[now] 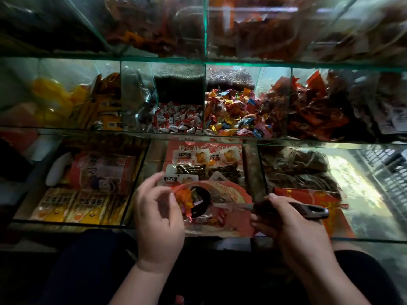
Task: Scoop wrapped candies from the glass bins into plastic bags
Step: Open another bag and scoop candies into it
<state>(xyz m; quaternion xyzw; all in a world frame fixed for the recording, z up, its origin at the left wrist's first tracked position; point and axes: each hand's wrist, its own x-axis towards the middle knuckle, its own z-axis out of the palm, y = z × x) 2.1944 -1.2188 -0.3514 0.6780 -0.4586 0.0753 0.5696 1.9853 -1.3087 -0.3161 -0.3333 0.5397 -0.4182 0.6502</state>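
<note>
My left grip (158, 216) pinching a red translucent plastic bag (233, 195) at lower centre, my right grip (293, 227) grasping a dark-handled metal scoop (308, 211) dipped inside

One left hand (159, 219), one right hand (294, 232), one scoop (200, 202), perhaps one bag (234, 193).
</note>
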